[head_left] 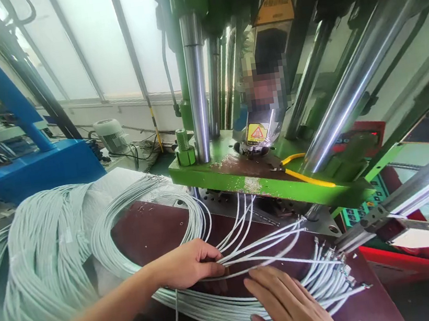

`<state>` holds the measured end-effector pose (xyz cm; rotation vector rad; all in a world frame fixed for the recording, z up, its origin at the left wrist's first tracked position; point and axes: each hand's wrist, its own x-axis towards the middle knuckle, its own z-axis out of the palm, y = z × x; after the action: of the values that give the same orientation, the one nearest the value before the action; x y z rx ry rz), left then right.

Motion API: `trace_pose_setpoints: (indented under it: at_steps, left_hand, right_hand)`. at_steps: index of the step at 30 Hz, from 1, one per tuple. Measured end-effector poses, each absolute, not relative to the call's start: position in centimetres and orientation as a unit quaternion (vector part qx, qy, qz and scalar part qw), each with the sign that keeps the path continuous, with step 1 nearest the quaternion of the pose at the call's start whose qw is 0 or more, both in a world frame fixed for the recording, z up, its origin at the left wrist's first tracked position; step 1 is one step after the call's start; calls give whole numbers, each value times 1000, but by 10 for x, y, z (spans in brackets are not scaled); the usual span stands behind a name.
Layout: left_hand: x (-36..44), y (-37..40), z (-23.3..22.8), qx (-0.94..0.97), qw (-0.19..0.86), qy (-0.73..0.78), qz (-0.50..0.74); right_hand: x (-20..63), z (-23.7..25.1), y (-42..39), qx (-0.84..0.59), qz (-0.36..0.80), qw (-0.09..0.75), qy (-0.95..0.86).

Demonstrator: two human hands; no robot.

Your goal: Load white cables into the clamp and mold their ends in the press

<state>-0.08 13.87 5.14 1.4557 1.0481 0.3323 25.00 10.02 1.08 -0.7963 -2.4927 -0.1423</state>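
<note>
White cables (275,260) run left-right, connector ends right, left hand (188,264) pinching, right hand (288,303) flat.

Low green steel press platen (241,180) is overhanging the rear of the dark brown worktable (148,229), leaving only a shallow gap beneath. Polished chrome guide columns (197,84) are blocking the way above. Looped white cable bundles (45,256) are crowding the left. Fanned white cable ends with metal terminals (331,266) are covering the right front. Bare tabletop inside the loop is lying open.
</note>
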Motion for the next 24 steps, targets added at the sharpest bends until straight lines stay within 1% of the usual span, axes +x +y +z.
trace_pose_setpoints:
  at_steps: [2, 4, 8, 13, 18, 20, 24]
  left_hand:
    - [-4, 140, 57, 651, 571, 473, 161]
    - [-6, 140, 61, 655, 556, 484, 170]
    - [-7, 138, 66, 620, 604, 475, 157]
    - [8, 136, 75, 592, 658, 438, 158]
    - [31, 133, 97, 600, 675, 401, 154]
    - [42, 130, 105, 607, 682, 380, 151]
    - [70, 123, 110, 615, 694, 348, 138]
  right_hand:
    - [247, 1, 107, -306, -68, 255, -915]
    - [249, -3, 111, -325, -74, 256, -907]
    - [250, -8, 118, -335, -86, 254, -903]
    - [245, -14, 128, -376, -15, 224, -899]
    - [264, -14, 124, -420, -10, 177, -890]
    - [275, -15, 120, -423, 23, 159, -892]
    - [284, -11, 113, -447, 127, 145, -874]
